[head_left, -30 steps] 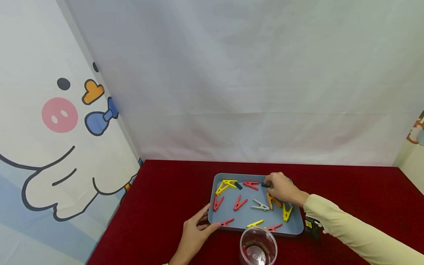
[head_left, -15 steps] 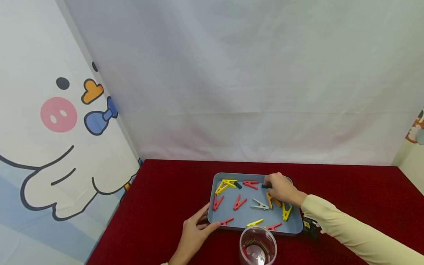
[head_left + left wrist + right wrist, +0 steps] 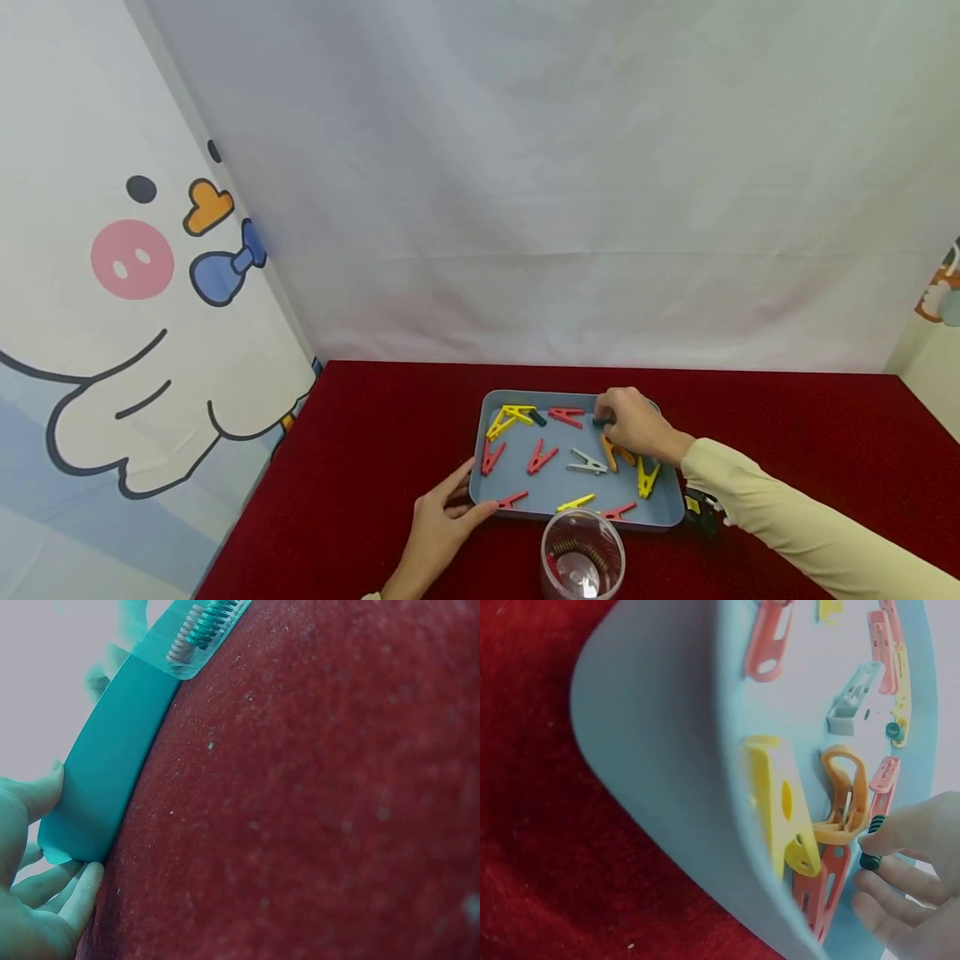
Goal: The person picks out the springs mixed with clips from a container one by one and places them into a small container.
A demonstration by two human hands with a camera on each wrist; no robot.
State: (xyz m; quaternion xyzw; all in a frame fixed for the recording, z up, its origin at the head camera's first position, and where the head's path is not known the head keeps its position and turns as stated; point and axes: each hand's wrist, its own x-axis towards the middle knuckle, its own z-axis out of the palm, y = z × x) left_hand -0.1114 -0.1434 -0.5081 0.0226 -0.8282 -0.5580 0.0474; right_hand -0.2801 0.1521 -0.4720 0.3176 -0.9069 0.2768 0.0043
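My right hand [image 3: 637,423] reaches into the far right part of a blue-grey tray [image 3: 522,496]. Its thumb and fingers pinch a small dark green coil spring [image 3: 875,832]. At the tray's near left corner my left hand [image 3: 438,529] grips the outside, the thumb [image 3: 49,791] on one wall and fingers around the corner. Plastic clips lie spread in the tray: an orange clip [image 3: 617,455] and a yellow clip [image 3: 647,478] close to the right hand, a white clip [image 3: 587,462] and a red clip [image 3: 542,458] nearer the middle. Another dark green spring [image 3: 537,418] lies by yellow clips.
A clear cup [image 3: 582,550] stands in front of the tray with several springs inside. Past the tray's right end sits a small black object with a yellow patch [image 3: 693,505]. The dark red tabletop [image 3: 390,433] ends at a white curtain [image 3: 600,250] behind.
Almost nothing differs. The right hand stays at the same place in the tray with the spring, its fingers shifting slightly. The left hand keeps its grip on the tray.
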